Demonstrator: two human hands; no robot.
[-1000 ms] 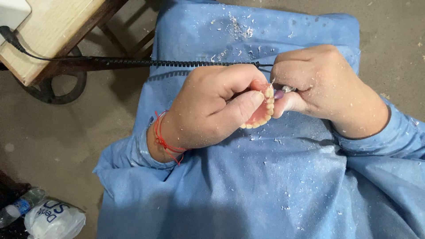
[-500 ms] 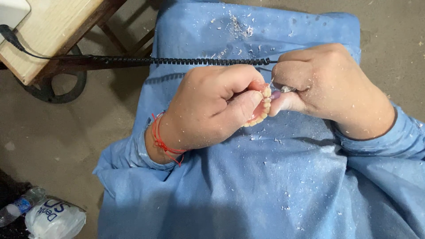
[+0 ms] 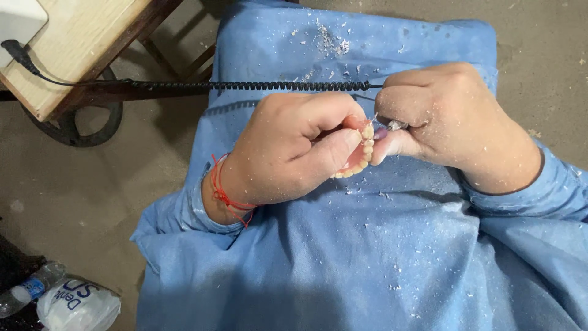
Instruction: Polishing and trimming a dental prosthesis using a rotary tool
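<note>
My left hand [image 3: 291, 150] is closed around a pink denture with a row of pale teeth [image 3: 361, 153], thumb pressed along its side. My right hand [image 3: 447, 122] grips a small metal handpiece [image 3: 395, 125]; its tip sits against the denture's teeth, and most of the tool is hidden inside the fist. A black coiled cord [image 3: 245, 86] runs from the handpiece leftward to the bench. Both hands hover over my lap, which is covered by a blue gown [image 3: 343, 245] dusted with white shavings. A red string bracelet [image 3: 223, 190] circles my left wrist.
A wooden bench [image 3: 79, 49] stands at the upper left with a white device [image 3: 18, 21] on it and a dark wheel-like part [image 3: 76, 125] below. A plastic bottle [image 3: 30, 288] and a white bag [image 3: 76, 303] lie on the concrete floor at lower left.
The hands have shifted slightly and the denture has been turned a little in my left hand; the handpiece stays against the teeth.
</note>
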